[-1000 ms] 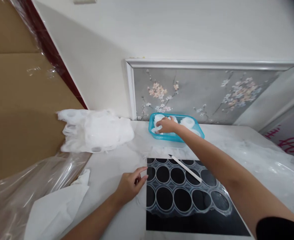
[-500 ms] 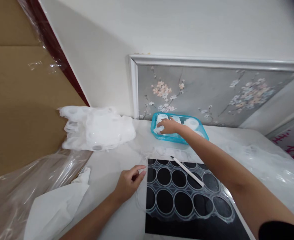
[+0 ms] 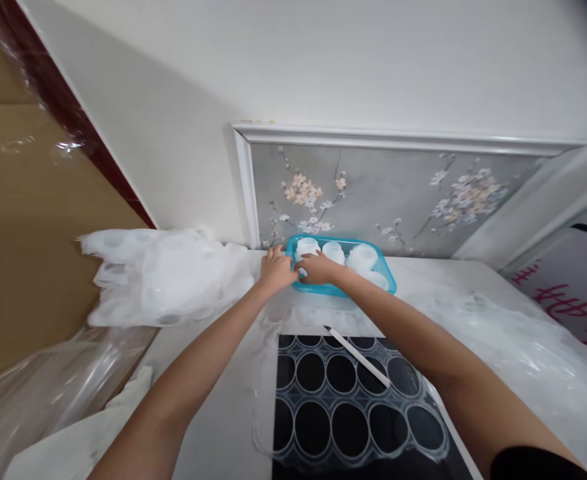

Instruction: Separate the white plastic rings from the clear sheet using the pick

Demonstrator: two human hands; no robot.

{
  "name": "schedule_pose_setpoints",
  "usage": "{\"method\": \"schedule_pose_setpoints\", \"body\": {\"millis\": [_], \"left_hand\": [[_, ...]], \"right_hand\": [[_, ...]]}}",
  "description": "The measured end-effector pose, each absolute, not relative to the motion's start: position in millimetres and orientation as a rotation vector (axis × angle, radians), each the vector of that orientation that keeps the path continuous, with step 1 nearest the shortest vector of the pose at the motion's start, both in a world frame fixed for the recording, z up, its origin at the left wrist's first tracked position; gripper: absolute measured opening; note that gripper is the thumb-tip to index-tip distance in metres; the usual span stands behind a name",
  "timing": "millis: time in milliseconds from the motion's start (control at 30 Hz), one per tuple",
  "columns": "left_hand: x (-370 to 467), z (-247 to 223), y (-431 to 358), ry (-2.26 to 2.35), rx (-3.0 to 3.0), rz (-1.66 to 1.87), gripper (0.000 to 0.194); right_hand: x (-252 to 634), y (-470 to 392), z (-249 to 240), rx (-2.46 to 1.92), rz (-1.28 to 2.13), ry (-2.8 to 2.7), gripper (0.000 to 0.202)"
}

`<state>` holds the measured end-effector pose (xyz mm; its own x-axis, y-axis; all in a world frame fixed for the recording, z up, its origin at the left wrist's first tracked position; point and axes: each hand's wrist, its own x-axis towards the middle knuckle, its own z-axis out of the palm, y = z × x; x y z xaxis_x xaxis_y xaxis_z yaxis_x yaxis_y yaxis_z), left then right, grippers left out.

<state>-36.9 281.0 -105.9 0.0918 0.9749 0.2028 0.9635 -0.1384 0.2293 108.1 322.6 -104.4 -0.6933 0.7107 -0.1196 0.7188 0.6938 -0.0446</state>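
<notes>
A blue tray [image 3: 386, 277] with several white round plastic pieces [image 3: 362, 257] stands at the back of the table, against the wall. My right hand [image 3: 319, 268] reaches into the tray's left end, palm down, fingers closed over a white piece. My left hand [image 3: 276, 270] lies against the tray's left rim with its fingers curled on it. The two hands touch at that corner. Nearer me, a clear plastic sheet with round cut-outs [image 3: 346, 407] lies on a black mat [image 3: 413, 463], and a thin white stick [image 3: 358, 348] rests across it.
A heap of white plastic pieces [image 3: 163, 277] sits to the left of the tray. Crumpled clear film [image 3: 518, 333] covers the table's right side. Cardboard wrapped in film [image 3: 28, 220] leans at the left. A floral panel [image 3: 383, 193] stands behind the tray.
My left hand has left the mat's left edge and moved forward to the tray's left rim. My right hand stays in the tray. The view has shifted slightly to the right.
</notes>
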Motion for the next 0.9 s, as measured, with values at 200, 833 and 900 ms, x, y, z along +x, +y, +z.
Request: {"method": "schedule_pose_setpoints", "body": {"millis": [200, 833, 900], "left_hand": [[-22, -120, 301, 2.056, 2.32, 0.252, 0.027], [-10, -123, 319, 2.187, 2.253, 0.019, 0.039], [-8, -125, 319, 2.209, 2.278, 0.008, 0.04]], "right_hand": [[109, 330, -111, 1.2, -0.201, 2.86, 0.036], [109, 328, -120, 1.905, -0.361, 2.462, 0.048], [104, 325, -117, 1.925, -0.338, 2.44, 0.042]]}}
